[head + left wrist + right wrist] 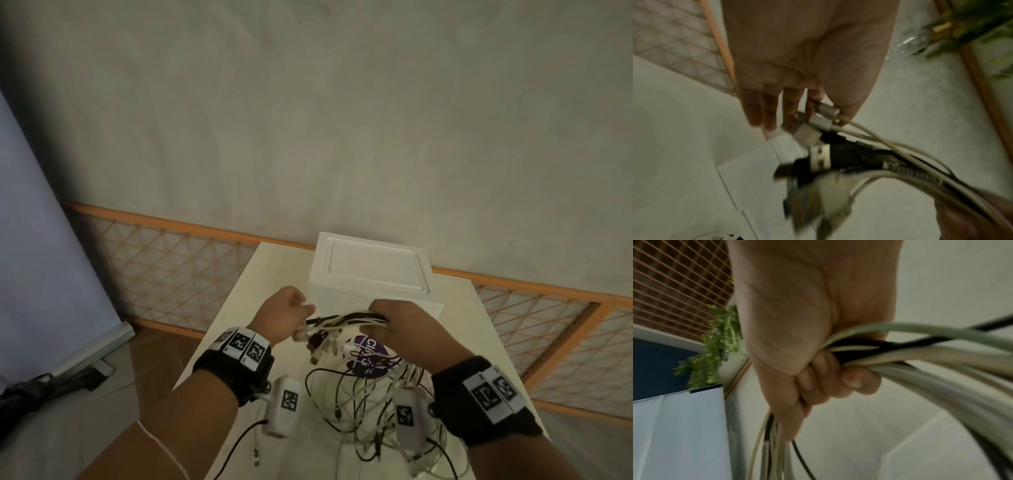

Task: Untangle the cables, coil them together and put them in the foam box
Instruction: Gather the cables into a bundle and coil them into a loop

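Note:
A bundle of white and black cables (pixel 346 320) stretches between my two hands above the white table (pixel 246 308). My left hand (pixel 303 310) pinches the silver plug ends (pixel 825 113) between thumb and forefinger, with the other fingers (pixel 756 110) nearly straight. My right hand (pixel 383 317) is fisted round the bundle (pixel 910 353), fingers (pixel 855 379) wrapped over it. The rest of the cables (pixel 363 401) hang down in a loose tangle onto the table near me. The white foam box (pixel 370 270), lid on, stands just beyond my hands.
A round purple label (pixel 368 353) lies on the table under the tangle. One black cable (pixel 239 442) trails off the table's near left edge. An orange lattice fence (pixel 164 260) runs behind the table, below a grey wall. A green plant (pixel 715 345) shows in the right wrist view.

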